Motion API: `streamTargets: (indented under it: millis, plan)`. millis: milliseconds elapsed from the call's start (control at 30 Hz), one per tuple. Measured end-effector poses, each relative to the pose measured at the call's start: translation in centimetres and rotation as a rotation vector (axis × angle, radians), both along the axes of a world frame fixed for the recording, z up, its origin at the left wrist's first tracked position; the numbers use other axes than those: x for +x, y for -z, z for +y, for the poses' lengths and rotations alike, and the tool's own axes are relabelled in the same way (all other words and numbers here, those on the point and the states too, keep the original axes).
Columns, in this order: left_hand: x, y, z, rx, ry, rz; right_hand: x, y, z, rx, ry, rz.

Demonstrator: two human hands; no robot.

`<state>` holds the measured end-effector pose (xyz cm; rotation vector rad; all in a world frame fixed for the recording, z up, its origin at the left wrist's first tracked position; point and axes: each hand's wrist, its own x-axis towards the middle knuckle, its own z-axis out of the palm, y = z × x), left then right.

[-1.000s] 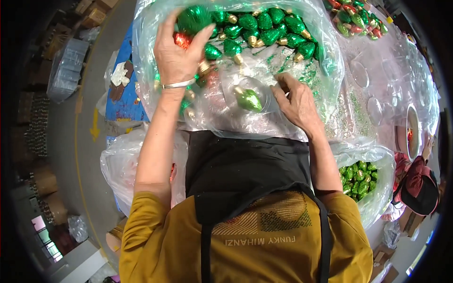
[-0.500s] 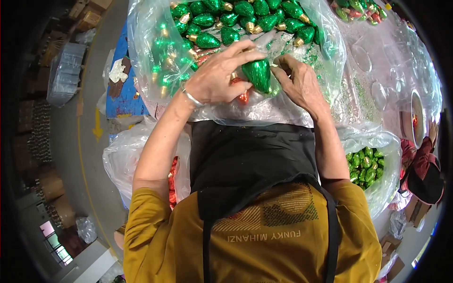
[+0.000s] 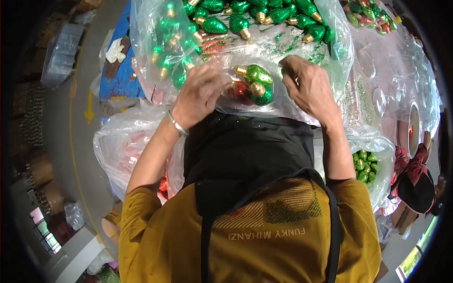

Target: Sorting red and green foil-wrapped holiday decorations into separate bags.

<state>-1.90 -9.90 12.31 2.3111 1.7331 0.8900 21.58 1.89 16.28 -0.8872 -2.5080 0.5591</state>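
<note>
Between my hands lie a few glittery bulb-shaped ornaments, apparently in a small clear plastic bag [image 3: 279,98]. One is a light green ornament [image 3: 259,74], one a dark green ornament [image 3: 263,96] with its gold cap turned up, and one a red ornament [image 3: 239,89], partly covered. My left hand [image 3: 200,92] is closed at the bag's left edge, its fingertips beside the red ornament and slightly blurred. With bent fingers pressed together, my right hand [image 3: 310,87] pinches the bag's right side. Beyond them, many dark green ornaments [image 3: 239,24] lie in a large plastic-lined container.
Left of my lap, a clear bag [image 3: 118,139] holds red ornaments [image 3: 163,185]. An open bag at my right contains light green ornaments [image 3: 363,166]. Bagged mixed ornaments [image 3: 370,16] sit at the far right. Another person [image 3: 417,181] is at the right edge.
The large dark green ornament has left my fingers and lies with the others between my hands. My hands have moved apart, the left one toward me and leftward.
</note>
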Motion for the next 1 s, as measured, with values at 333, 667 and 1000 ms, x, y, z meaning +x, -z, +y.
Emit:
streamTargets:
  millis: [333,667,1000]
  plan:
    - [-1.4,-0.8,0.5,0.030,0.150,-0.194,-0.6,-0.2,0.9,0.036,-0.043,-0.222]
    - [-1.2,0.8,1.1,0.077,0.235,-0.306,-4.5,-4.7,0.6,0.066,-0.472,0.114]
    - [-0.6,2.2,1.4,0.035,0.233,-0.464,-10.4,2.0,1.8,-0.160,-0.637,-1.023]
